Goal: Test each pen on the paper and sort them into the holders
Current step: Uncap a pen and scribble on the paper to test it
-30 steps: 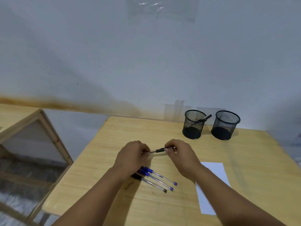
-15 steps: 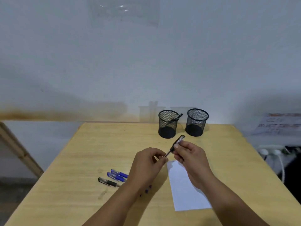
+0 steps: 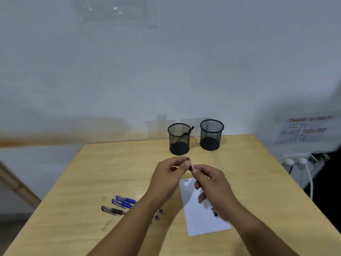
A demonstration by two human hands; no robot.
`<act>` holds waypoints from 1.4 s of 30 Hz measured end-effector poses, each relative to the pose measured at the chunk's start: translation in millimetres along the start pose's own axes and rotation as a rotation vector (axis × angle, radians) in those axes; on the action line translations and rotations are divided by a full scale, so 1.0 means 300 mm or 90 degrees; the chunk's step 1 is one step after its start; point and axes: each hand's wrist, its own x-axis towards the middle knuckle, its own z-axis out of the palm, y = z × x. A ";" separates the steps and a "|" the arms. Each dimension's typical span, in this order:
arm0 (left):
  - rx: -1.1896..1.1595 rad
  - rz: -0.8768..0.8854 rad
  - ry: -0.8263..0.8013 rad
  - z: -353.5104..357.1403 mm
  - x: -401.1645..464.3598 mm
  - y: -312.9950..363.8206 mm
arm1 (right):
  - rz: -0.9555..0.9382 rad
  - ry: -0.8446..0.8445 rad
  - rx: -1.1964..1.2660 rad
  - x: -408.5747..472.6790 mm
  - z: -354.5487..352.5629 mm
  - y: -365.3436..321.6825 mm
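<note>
My right hand (image 3: 214,185) grips a black pen (image 3: 212,208) that slants down over the white paper (image 3: 195,224); its lower end shows near my palm. The thumb and forefinger of my left hand (image 3: 169,178) pinch the pen's upper end, just above my right thumb. Two blue pens (image 3: 125,200) and a black pen (image 3: 113,210) lie on the table (image 3: 110,169) to the left, their far ends hidden by my left forearm. At the back stand two black mesh holders: the left holder (image 3: 178,143) has one black pen leaning inside, while the right holder (image 3: 211,137) looks empty.
The paper has a small scribble (image 3: 184,181) at its top edge. A power strip with white plugs and cables (image 3: 297,160) sits off the table's right side, under a handwritten wall sign (image 3: 304,129). A wooden frame (image 3: 16,183) stands at the left.
The pen has swung from pointing up and to the right to slanting down over the paper. My left hand has shifted from its lower end to its upper end. The view has turned slightly.
</note>
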 end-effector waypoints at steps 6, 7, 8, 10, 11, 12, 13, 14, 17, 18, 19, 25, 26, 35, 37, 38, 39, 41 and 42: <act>-0.073 -0.080 -0.009 0.001 -0.004 -0.016 | -0.022 0.025 -0.068 -0.016 -0.006 0.003; -0.078 -0.089 -0.015 0.004 -0.006 -0.020 | -0.027 0.038 -0.084 -0.016 -0.006 0.006; -0.079 -0.095 -0.021 0.007 -0.008 -0.024 | -0.030 0.048 -0.098 -0.016 -0.006 0.010; -0.084 -0.102 -0.024 0.014 -0.008 -0.033 | -0.030 0.056 -0.109 -0.015 -0.002 0.014; -0.092 -0.104 -0.024 0.017 -0.008 -0.037 | -0.029 0.058 -0.109 -0.013 0.001 0.017; -0.104 -0.106 -0.022 0.021 -0.008 -0.040 | -0.029 0.059 -0.111 -0.011 0.003 0.020; -0.119 -0.110 -0.017 0.024 -0.007 -0.043 | -0.031 0.059 -0.115 -0.010 0.005 0.024; -0.131 -0.113 -0.013 0.025 -0.005 -0.045 | -0.033 0.058 -0.119 -0.009 0.007 0.028; -0.133 -0.113 -0.007 0.024 0.004 -0.054 | -0.037 0.055 -0.103 -0.011 0.015 0.029; -0.131 -0.113 -0.001 0.022 0.009 -0.055 | -0.034 0.049 -0.095 -0.014 0.016 0.030; -0.134 -0.114 0.013 0.019 0.017 -0.055 | -0.030 0.039 -0.085 -0.018 0.016 0.031; -0.084 -0.123 0.155 -0.052 0.078 -0.061 | 0.053 0.003 0.023 -0.033 0.017 0.065; -0.049 -0.127 0.159 -0.066 0.084 -0.071 | 0.064 0.000 0.045 -0.034 0.014 0.068; 0.232 -0.158 0.110 -0.111 0.105 -0.187 | 0.050 0.019 0.061 -0.051 -0.008 0.094; 0.272 -0.147 0.112 -0.104 0.106 -0.190 | 0.055 0.023 0.066 -0.055 -0.013 0.089; 0.291 -0.145 0.114 -0.101 0.105 -0.187 | 0.055 0.027 0.066 -0.055 -0.017 0.088; 0.309 -0.140 0.117 -0.099 0.104 -0.187 | 0.053 0.031 0.065 -0.055 -0.020 0.086; 0.338 -0.120 0.121 -0.096 0.102 -0.192 | 0.054 0.043 0.049 -0.052 -0.026 0.088; 0.349 -0.106 0.116 -0.092 0.098 -0.192 | 0.057 0.050 0.040 -0.049 -0.030 0.090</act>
